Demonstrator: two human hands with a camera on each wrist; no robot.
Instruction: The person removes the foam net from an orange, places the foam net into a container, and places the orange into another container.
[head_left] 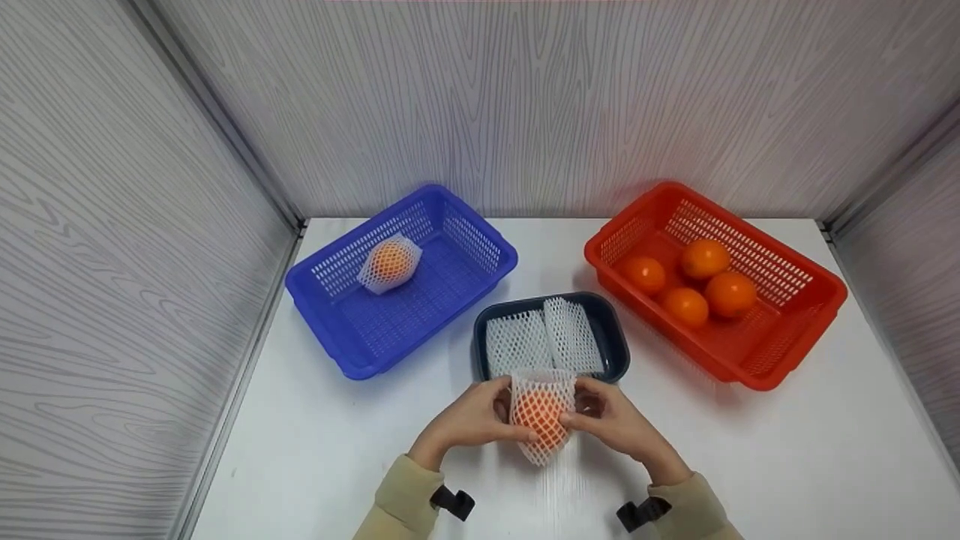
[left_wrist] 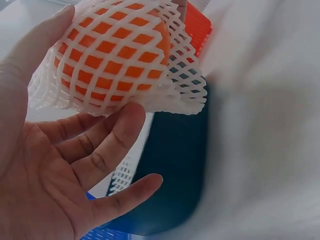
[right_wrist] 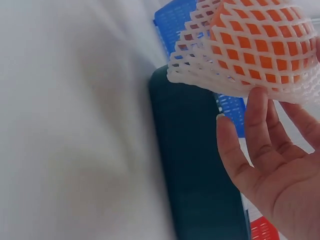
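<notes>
An orange (head_left: 541,417) sits inside a white foam net sleeve (head_left: 544,377), held up between both hands close to the front of the dark tray. My left hand (head_left: 480,414) grips its left side, thumb across the front and fingers behind. From the right, my right hand (head_left: 611,420) pinches the sleeve, its thumb on the front of the orange. In the left wrist view the netting (left_wrist: 115,60) wraps the fruit and its open end extends past it. The right wrist view shows fingertips (right_wrist: 258,97) against the underside of the netting.
The dark tray (head_left: 616,349) holds folded white net sleeves (head_left: 517,341). At the back left, a blue basket (head_left: 450,304) contains one netted orange (head_left: 391,262). A red basket (head_left: 780,337) at the back right holds several bare oranges (head_left: 731,294). Patterned walls (head_left: 480,105) enclose the white table (head_left: 322,457).
</notes>
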